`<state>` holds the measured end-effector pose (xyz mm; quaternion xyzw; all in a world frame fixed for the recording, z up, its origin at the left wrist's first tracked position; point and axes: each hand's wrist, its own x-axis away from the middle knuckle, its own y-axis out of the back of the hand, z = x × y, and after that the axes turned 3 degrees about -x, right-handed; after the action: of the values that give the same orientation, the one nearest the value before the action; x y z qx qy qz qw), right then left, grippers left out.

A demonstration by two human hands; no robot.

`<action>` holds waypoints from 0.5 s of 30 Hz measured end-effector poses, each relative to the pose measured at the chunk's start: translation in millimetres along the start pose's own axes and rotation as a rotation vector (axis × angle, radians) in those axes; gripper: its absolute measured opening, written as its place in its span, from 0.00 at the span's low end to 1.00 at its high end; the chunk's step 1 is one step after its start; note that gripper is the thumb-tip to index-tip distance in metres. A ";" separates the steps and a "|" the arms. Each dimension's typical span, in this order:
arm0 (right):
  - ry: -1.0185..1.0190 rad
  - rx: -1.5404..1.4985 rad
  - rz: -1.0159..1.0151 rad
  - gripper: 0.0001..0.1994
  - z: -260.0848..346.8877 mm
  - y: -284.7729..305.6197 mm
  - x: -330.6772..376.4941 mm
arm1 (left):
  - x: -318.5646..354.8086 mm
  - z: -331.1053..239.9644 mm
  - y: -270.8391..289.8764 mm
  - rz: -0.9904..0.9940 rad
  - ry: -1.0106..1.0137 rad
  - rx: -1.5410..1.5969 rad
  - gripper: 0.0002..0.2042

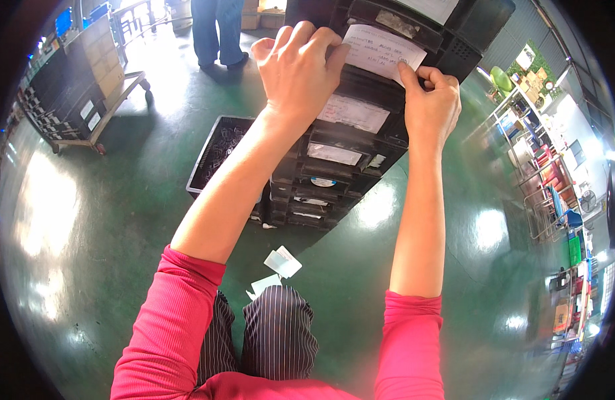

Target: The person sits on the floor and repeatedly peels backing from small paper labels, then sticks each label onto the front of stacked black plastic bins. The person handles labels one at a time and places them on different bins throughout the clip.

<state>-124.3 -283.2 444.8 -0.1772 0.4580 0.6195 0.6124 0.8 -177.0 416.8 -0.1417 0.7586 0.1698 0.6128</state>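
Note:
A white paper label [381, 52] with handwriting lies against the front of an upper black plastic crate [367, 87] in a tall stack. My left hand [297, 70] is closed at the label's left end, its thumb on the paper's edge and its other fingers bent. My right hand [431, 100] pinches the label's lower right corner between thumb and forefinger. Lower crates carry other labels, among them a worn white label [354, 113] just beneath my hands. What my left fingertips touch behind the paper is hidden.
A dark open crate of small dark parts [217, 150] stands left of the stack. Loose paper slips [282, 262] lie on the green floor before my knees. At the far left is a loaded cart [87, 93]; a person in jeans [216, 30] stands beyond. Cluttered shelves [554, 173] line the right.

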 end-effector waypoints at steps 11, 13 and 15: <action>0.027 0.039 -0.092 0.12 6.6 -6.7 9.1 | -0.4 -0.3 -3.3 -0.008 0.018 -0.076 0.10; 0.074 0.060 -0.141 0.16 3.3 -8.9 9.6 | -8.0 -2.9 6.1 0.004 0.134 -0.053 0.09; 0.164 0.075 -0.219 0.23 -1.6 -14.1 9.7 | -12.2 -3.9 16.9 0.173 0.149 -0.039 0.38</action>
<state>-113.6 -281.1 431.4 -0.2529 0.5074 0.5149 0.6430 -7.2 -163.3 430.9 -0.0998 0.8079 0.2257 0.5351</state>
